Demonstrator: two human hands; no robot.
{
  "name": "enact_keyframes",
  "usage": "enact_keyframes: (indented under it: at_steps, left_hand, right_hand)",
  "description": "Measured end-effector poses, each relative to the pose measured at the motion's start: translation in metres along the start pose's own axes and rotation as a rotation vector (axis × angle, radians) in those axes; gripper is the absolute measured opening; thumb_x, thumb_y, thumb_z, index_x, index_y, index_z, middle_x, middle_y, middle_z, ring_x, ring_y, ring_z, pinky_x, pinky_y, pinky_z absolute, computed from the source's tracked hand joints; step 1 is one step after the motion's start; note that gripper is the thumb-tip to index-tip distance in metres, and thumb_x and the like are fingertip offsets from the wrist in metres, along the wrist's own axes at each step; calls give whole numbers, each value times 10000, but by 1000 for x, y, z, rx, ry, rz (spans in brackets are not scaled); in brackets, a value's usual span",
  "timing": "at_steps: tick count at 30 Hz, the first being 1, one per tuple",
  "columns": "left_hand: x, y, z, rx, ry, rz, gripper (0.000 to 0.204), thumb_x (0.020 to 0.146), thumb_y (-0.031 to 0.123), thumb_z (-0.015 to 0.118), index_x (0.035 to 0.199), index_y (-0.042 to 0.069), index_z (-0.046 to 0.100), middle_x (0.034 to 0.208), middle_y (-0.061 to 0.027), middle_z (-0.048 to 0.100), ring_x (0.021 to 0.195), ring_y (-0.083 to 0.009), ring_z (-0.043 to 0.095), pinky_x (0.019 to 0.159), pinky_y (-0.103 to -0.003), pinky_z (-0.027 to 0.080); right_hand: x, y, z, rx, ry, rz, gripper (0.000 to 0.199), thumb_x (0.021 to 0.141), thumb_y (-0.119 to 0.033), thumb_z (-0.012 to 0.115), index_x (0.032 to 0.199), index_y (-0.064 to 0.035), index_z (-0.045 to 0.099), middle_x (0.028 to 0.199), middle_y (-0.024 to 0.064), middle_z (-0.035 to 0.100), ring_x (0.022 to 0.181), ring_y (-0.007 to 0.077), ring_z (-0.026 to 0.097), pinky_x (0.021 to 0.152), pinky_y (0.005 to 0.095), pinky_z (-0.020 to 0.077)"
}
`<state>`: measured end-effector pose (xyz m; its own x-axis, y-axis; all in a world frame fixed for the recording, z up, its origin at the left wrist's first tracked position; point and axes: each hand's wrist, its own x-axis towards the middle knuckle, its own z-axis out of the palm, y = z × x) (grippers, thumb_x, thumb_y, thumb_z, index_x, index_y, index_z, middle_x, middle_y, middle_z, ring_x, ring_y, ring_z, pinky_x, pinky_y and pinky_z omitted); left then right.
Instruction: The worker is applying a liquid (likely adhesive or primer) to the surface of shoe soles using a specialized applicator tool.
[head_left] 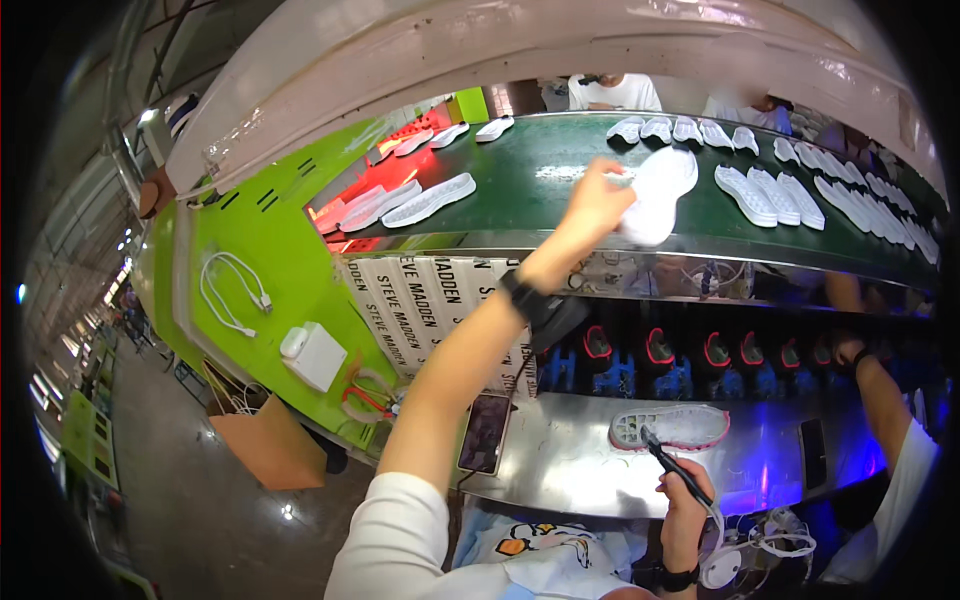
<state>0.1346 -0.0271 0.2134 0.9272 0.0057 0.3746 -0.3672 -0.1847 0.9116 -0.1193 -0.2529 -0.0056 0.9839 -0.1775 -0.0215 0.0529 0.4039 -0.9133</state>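
My left hand [600, 198] reaches out over the green conveyor belt [540, 205] and pinches the edge of a white shoe sole [664, 190], raised and slightly blurred. Lower down, my right hand [684, 505] is closed around a black pen-shaped tool [685, 472]. A pale cord or tube runs down beside that hand. The tool's tip touches or hovers just over another shoe sole [690, 426], pale with a pinkish-red rim, its gridded side up. This second sole lies on the metal shelf [570, 450] in front of me.
White soles [771, 196] stand in rows along the belt, and more soles [428, 201] lie by the red-lit opening. Behind the shelf runs a row of red-rimmed pieces [717, 350]. Phones [485, 432] rest on the shelf. Another person's arm [880, 395] reaches in from the right.
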Motion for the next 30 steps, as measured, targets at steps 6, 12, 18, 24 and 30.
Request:
enact_keyframes:
  at_steps: [6,12,18,24,30]
  left_hand:
    - [-194,-96,-46,-1015,-314,-488,565,817,205,590,1319,-8,440,1195,-151,591,1055,-241,601,930,-372,481]
    - [-324,-222,-3,-1533,-263,-666,562,963,466,411,1383,93,383,1290,-177,531,1156,-342,541,922,-474,490]
    - [-326,-229,4,-1598,-85,-716,574,972,480,362,1337,46,454,1270,-174,548,1091,-320,576,957,-446,465]
    - [-309,-219,7,-1662,63,-781,501,956,431,425,1284,58,492,1163,-157,582,1054,-326,568,830,-467,514]
    - [-286,-213,0,-1706,-3,-690,540,963,465,379,1303,58,475,1044,-208,612,844,-322,630,764,-439,540]
  right_hand:
    - [-6,-1,26,226,-187,46,231,823,-20,585,1052,1,562,910,106,632,740,156,594,679,291,484]
    - [24,13,91,-490,-374,-393,206,825,-51,662,1016,26,649,975,87,672,872,174,646,778,277,507]
    - [1,43,88,-518,-613,-263,238,826,-45,644,1060,-2,646,1008,125,671,907,204,657,828,293,513]
    - [-2,48,97,-576,-696,-406,236,806,-31,659,1040,-3,640,927,101,670,919,188,648,821,295,504]
    - [12,39,96,-555,-669,-325,253,791,-35,656,1043,-19,659,1000,126,668,902,207,645,820,269,487]
